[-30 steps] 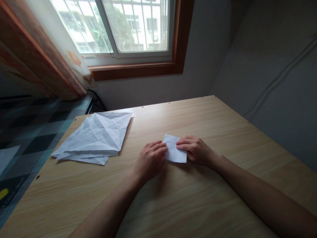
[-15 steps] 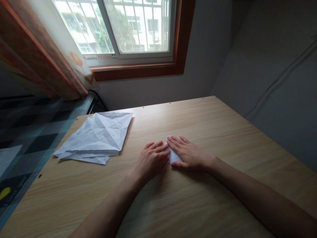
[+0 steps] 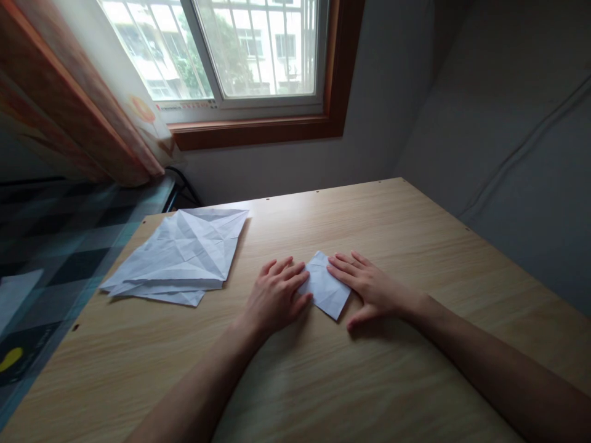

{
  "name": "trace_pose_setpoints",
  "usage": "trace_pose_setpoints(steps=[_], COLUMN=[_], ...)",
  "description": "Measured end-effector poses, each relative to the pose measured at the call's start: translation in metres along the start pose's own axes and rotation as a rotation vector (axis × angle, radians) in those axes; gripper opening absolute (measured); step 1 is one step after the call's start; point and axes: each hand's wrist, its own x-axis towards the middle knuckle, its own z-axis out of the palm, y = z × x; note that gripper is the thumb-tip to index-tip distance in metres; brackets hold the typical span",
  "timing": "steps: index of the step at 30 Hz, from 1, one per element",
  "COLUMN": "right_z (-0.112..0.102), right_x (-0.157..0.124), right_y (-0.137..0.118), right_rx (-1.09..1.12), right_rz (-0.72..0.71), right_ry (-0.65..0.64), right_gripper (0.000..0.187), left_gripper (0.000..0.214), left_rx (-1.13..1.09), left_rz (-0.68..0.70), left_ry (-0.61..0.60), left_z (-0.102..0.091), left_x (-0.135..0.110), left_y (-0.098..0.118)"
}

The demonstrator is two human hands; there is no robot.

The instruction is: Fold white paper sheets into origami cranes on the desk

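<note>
A small folded piece of white paper (image 3: 325, 288) lies flat on the wooden table (image 3: 295, 381), one corner pointing away from me. My left hand (image 3: 277, 294) rests at its left edge, fingers stretched out, with the fingertips and thumb touching the paper. My right hand (image 3: 369, 288) lies on the other side, open and flat. Its fingertips press on the paper's upper right edge, while the thumb is spread onto the wood below. Faint creases show across the paper's face.
Several creased sheets of white paper (image 3: 194, 246) lie in a stack at the table's left. A checked cloth (image 3: 50, 246) covers a surface beyond the left edge. Behind stand a window (image 3: 263, 55) and an orange curtain (image 3: 69, 92). A cable (image 3: 521, 147) runs along the right wall.
My right hand has slid to the right, off most of the folded paper, with its thumb spreading out. More of the paper now shows. My left hand has shifted slightly left.
</note>
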Motion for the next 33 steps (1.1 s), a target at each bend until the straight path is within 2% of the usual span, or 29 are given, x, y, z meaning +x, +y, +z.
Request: trace_pose_setpoints(steps=[2, 4, 8, 13, 16, 18, 21, 23, 28, 33], right_z=[0.001, 0.001, 0.001, 0.001, 0.003, 0.003, 0.005, 0.006, 0.007, 0.005], right_x=[0.001, 0.004, 0.008, 0.008, 0.006, 0.005, 0.006, 0.008, 0.01, 0.009], right_y=[-0.003, -0.006, -0.011, -0.017, -0.02, -0.021, -0.022, -0.023, -0.025, -0.028], right_rx=[-0.03, -0.072, -0.18, -0.228, -0.211, -0.194, -0.168, -0.153, -0.104, -0.054], right_rz=[-0.049, -0.097, -0.189, -0.32, -0.341, -0.337, -0.305, -0.263, -0.071, 0.131], right_ry=[0.067, 0.131, 0.256, 0.35, 0.357, 0.369, 0.396, 0.42, 0.445, 0.355], right_gripper=[0.1, 0.087, 0.068, 0.044, 0.033, 0.029, 0.03, 0.031, 0.029, 0.022], left_gripper=[0.025, 0.024, 0.034, 0.062, 0.066, 0.058, 0.024, 0.013, 0.022, 0.025], left_rx=[0.02, -0.008, -0.163, -0.161, -0.146, -0.139, -0.133, -0.129, -0.089, -0.048], left_rz=[0.008, 0.079, 0.277, 0.31, 0.323, 0.333, 0.351, 0.342, 0.262, 0.174], left_ry=[0.093, 0.155, 0.052, -0.01, 0.012, 0.039, 0.071, 0.081, 0.089, 0.075], left_z=[0.002, 0.002, 0.001, 0.001, 0.002, 0.003, 0.002, 0.0, -0.001, 0.001], left_x=[-0.001, -0.001, -0.001, 0.0, 0.0, -0.001, -0.001, 0.0, 0.002, 0.003], left_y=[-0.003, -0.005, -0.006, -0.005, -0.005, -0.005, -0.003, -0.001, 0.002, 0.004])
